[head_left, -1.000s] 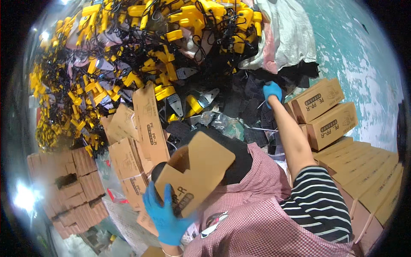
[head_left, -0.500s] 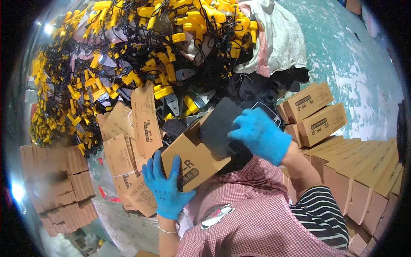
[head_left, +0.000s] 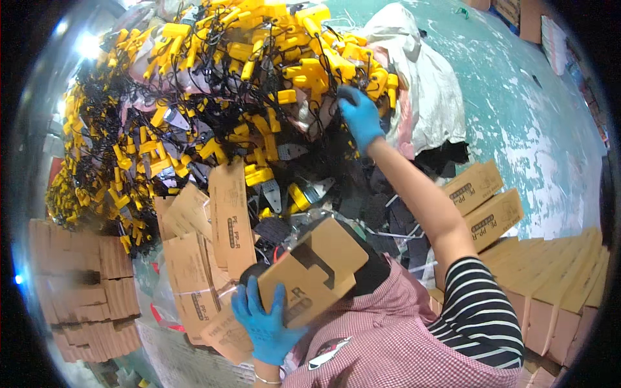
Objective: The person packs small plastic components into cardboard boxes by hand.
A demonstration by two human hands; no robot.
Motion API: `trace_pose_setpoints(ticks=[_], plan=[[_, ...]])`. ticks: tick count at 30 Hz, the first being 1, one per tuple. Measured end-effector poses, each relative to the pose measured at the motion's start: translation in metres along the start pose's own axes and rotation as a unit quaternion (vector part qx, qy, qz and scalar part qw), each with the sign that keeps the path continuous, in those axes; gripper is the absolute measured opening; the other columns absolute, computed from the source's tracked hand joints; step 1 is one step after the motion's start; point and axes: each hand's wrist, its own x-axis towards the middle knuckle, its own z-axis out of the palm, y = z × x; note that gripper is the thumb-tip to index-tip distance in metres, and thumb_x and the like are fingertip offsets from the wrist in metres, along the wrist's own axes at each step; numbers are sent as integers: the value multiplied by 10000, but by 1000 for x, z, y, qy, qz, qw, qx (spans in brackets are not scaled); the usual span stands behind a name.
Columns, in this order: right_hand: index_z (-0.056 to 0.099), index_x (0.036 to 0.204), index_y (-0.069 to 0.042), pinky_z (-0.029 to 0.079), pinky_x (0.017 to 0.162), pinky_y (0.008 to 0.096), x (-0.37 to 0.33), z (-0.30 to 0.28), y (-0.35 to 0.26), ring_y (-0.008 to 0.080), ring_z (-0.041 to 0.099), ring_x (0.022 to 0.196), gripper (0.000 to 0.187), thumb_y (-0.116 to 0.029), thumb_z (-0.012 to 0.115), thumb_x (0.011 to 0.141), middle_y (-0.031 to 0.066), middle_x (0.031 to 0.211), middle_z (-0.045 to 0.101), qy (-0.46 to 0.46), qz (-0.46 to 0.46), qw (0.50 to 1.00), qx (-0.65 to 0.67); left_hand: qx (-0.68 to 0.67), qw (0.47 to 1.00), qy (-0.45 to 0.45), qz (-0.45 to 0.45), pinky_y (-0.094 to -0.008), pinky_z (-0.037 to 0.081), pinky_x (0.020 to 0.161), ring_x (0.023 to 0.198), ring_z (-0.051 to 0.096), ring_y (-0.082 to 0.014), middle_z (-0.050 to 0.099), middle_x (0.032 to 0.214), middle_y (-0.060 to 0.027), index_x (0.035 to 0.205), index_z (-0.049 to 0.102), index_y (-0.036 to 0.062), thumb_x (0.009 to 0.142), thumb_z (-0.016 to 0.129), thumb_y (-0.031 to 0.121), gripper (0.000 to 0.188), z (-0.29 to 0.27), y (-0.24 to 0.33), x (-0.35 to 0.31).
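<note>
Cardboard box (head_left: 294, 297) low and central, over the person's lap, in front of the checked apron (head_left: 388, 330). Long axis slants from lower left, at the left hand (head_left: 264, 330), to upper right; the open end points up-right, its flap (head_left: 339, 246) laid out past the mouth, a notch of dark interior showing at the edge. Printed side faces up toward the viewer. Left hand, blue-gloved, grips the lower-left end, fingers parted from one another, one lying over the printed side, thumb apart near the lower edge. Right arm stretched well forward; right hand (head_left: 362, 119), also blue-gloved, is at the near-right fringe of the heap of yellow tools (head_left: 310, 74) with black cords (fingertips lost among dark shapes; cannot tell whether they pinch anything). Room about the box: left side tight, flattened cartons (head_left: 233, 220) banked just beside it, contact with them not certain; beyond the open end, dark pieces (head_left: 388, 213) lie between box and right forearm. Farther right, two cartons (head_left: 495, 220) and a long row of cartons (head_left: 550, 271) edge the work spot. Widest room is the worn green floor (head_left: 511, 123), upper right, past the white sack (head_left: 433, 90).
</note>
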Motion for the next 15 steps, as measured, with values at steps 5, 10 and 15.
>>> trace_pose_setpoints(ticks=[5,10,15], plan=[[565,1330,-9,458,1032,439,145,82,14,392,578,1214,494,-131,561,851,251,1289,615,96,-40,990,-99,11,999,-11,-40,-682,197,1103,1383,276,-515,310,1530,-291,1434,494,249,643,767,636,922,3,6,-6],[328,1530,-62,424,1091,435,229,92,32,400,540,1279,829,-283,678,812,268,1398,540,12,84,983,-164,-38,999,29,-14,-696,247,1090,1363,325,-493,341,1545,-254,1424,514,246,770,626,684,796,2,10,4],[557,1406,-157,512,941,437,206,74,5,346,662,1106,618,-407,687,856,183,1223,678,3,-16,949,-314,-13,999,15,-27,-691,222,1120,1383,317,-498,308,1565,-252,1416,537,233,730,666,660,818,5,10,10]])
